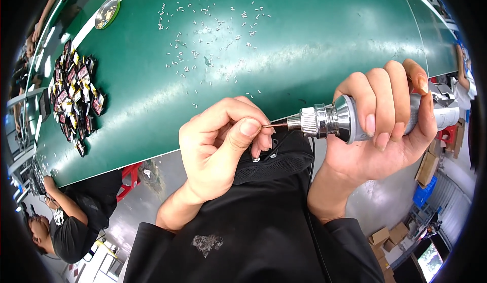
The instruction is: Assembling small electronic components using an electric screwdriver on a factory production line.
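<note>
**Operator A:** Nearest the camera is the person's black sleeve (264,232), with a grey smudge on the cloth. Above it, what do the hands hold?

**Operator B:** The right hand (385,126) is clenched around the grey body of a rotary hand tool (350,120), held level just off the near edge of the table. Its chrome chuck (317,121) points toward the left hand (223,141). The left hand pinches a thin dark bit (274,126) between thumb and forefinger, right at the chuck's mouth.

**Operator A:** Which step does that suggest?

**Operator B:** By the look of it, the bit is being seated in or drawn from the chuck; which of the two cannot be told. The next move calls for a straight pull or push along the tool's axis, with the right hand holding the body steady.

**Operator A:** Edges and room?

**Operator B:** The green table (304,49) curves away behind the hands. Small pale pins (208,34) lie scattered well apart from them at mid-table. A heap of small dark packets (76,95) sits far left, a round tin (107,12) beyond it. Another person (66,227) works low at the left. Open room lies between the hands and the pins.
</note>
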### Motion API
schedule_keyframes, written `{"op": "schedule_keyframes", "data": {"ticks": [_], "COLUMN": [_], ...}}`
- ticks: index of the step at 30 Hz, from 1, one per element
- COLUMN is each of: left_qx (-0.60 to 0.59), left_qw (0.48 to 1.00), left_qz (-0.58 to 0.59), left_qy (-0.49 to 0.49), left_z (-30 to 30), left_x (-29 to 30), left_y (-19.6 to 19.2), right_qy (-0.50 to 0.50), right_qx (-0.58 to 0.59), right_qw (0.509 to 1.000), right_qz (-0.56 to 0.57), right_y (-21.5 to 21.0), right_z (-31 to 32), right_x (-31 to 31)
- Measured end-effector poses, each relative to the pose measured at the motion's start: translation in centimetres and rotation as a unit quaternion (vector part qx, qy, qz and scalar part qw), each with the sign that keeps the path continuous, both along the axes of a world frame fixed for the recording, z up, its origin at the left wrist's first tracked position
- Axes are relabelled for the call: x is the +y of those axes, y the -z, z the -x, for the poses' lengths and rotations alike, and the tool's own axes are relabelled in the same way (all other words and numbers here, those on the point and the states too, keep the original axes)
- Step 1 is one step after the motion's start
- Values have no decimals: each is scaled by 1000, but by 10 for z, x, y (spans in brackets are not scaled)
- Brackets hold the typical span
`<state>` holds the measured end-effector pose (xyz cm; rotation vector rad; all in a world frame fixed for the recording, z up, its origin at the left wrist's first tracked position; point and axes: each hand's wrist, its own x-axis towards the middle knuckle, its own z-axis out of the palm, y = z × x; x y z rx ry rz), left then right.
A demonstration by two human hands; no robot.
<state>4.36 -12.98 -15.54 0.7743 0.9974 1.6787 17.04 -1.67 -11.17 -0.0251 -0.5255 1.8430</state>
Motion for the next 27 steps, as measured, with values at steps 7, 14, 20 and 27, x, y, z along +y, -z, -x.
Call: {"op": "schedule_keyframes", "data": {"ticks": [7,14,20,27], "left_qx": [84,269,421,600], "left_qw": [995,960,896,790], "left_qz": [45,42,-27,-12], "left_qy": [-5,-70,-139,-128], "left_z": [-1,-7,15,80], "left_x": [-2,13,30,78], "left_y": [-5,0,-14,-48], "right_qy": [6,8,31,104], "right_qx": [-30,-31,4,-39], "right_qw": [999,999,999,982], "right_qz": [-13,-10,41,153], "right_y": [1,13,18,49], "right_z": [-2,-5,-23,-25], "right_x": [-5,9,21,42]}}
